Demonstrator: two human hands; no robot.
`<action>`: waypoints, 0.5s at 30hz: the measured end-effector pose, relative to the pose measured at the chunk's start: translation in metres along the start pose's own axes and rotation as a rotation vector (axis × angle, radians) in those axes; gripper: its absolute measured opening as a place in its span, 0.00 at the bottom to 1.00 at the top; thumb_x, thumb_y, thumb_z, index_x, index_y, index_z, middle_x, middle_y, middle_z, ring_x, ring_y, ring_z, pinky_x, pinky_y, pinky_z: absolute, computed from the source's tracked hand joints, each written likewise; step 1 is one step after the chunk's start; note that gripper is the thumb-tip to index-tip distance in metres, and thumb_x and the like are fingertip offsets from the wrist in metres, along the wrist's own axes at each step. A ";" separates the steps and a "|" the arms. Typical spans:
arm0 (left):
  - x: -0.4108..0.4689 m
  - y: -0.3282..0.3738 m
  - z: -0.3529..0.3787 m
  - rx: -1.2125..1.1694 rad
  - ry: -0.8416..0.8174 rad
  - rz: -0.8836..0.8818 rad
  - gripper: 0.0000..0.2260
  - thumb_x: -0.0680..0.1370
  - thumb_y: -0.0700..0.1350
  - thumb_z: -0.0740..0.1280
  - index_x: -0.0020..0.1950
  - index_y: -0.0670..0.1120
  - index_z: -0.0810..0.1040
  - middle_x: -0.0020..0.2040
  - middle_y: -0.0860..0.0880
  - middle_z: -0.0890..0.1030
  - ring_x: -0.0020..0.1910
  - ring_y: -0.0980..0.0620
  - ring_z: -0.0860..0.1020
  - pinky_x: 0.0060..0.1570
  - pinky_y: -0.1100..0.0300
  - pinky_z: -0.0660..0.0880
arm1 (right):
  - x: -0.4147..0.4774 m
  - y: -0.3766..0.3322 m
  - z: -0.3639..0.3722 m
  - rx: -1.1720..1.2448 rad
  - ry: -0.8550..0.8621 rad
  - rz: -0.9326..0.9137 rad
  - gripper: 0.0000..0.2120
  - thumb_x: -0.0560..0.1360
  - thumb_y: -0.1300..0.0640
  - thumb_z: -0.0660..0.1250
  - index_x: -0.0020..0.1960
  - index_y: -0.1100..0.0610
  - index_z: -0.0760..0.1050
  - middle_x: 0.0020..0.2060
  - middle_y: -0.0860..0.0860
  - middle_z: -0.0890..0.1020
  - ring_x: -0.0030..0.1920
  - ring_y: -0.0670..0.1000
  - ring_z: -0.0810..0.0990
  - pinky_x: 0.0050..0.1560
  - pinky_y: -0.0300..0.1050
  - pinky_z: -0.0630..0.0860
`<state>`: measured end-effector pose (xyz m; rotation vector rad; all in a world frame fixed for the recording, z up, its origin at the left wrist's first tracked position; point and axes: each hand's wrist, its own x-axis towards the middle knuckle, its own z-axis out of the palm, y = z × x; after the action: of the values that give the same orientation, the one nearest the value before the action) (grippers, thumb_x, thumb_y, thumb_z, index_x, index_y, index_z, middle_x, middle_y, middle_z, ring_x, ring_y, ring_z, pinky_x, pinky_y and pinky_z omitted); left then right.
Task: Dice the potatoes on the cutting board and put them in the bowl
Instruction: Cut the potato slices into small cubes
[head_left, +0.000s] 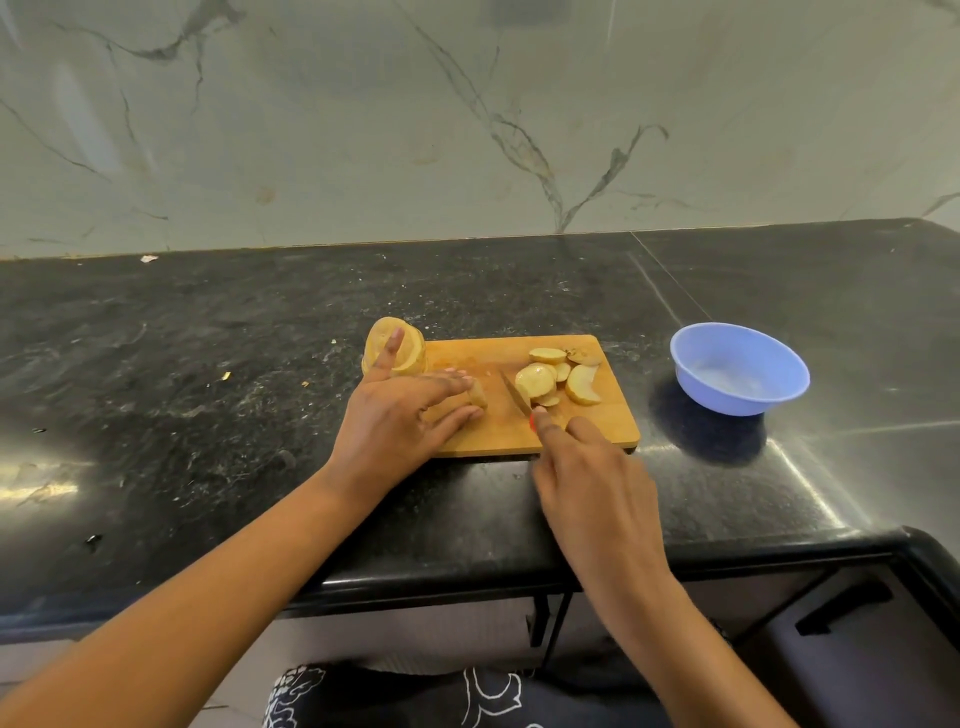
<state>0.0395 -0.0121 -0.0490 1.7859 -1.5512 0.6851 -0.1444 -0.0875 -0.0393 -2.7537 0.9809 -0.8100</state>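
Head view, frame centre: slicing is in hand. The left hand (400, 418), fingers straight, steadies a small yellow potato piece (478, 398) on the rectangular wooden cutting board (605, 426); the right hand (595, 480) grips a red-handled knife (517, 398), blade seemingly just beside it. Next cut needs fingertips clear. The blue plastic bowl (737, 397) at right looks empty.

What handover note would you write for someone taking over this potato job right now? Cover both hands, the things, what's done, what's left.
Left hand: straight fingers steady a potato piece on the cutting board.
Right hand: holds the knife, blade between that piece and the slices.
The slices lie on the board's right part; a larger potato chunk sits at its far left corner.
Blue bowl: right of the board, apparently empty.
Done: some slicing.
Left: dice everything, fill the bowl.
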 end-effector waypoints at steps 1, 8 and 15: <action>0.000 0.000 0.000 -0.005 0.000 0.003 0.16 0.73 0.53 0.68 0.50 0.42 0.84 0.47 0.49 0.85 0.48 0.58 0.82 0.73 0.49 0.57 | 0.004 0.002 -0.001 0.029 0.008 0.019 0.20 0.69 0.59 0.73 0.61 0.56 0.79 0.35 0.49 0.76 0.24 0.51 0.72 0.24 0.41 0.58; 0.002 0.002 0.001 0.006 0.022 0.054 0.14 0.74 0.52 0.67 0.49 0.43 0.84 0.47 0.49 0.85 0.48 0.56 0.83 0.72 0.48 0.58 | 0.008 -0.010 -0.010 0.197 0.036 0.011 0.17 0.72 0.61 0.69 0.61 0.57 0.79 0.35 0.50 0.77 0.26 0.48 0.68 0.25 0.38 0.59; 0.003 0.001 0.002 0.096 0.006 0.097 0.14 0.75 0.51 0.66 0.50 0.43 0.84 0.47 0.48 0.85 0.48 0.54 0.83 0.71 0.47 0.57 | 0.005 -0.023 -0.009 0.224 0.041 -0.002 0.16 0.72 0.61 0.69 0.60 0.57 0.80 0.34 0.51 0.78 0.28 0.47 0.67 0.25 0.33 0.54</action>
<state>0.0391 -0.0155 -0.0480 1.7852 -1.6344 0.8228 -0.1334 -0.0724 -0.0228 -2.5580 0.8372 -0.9197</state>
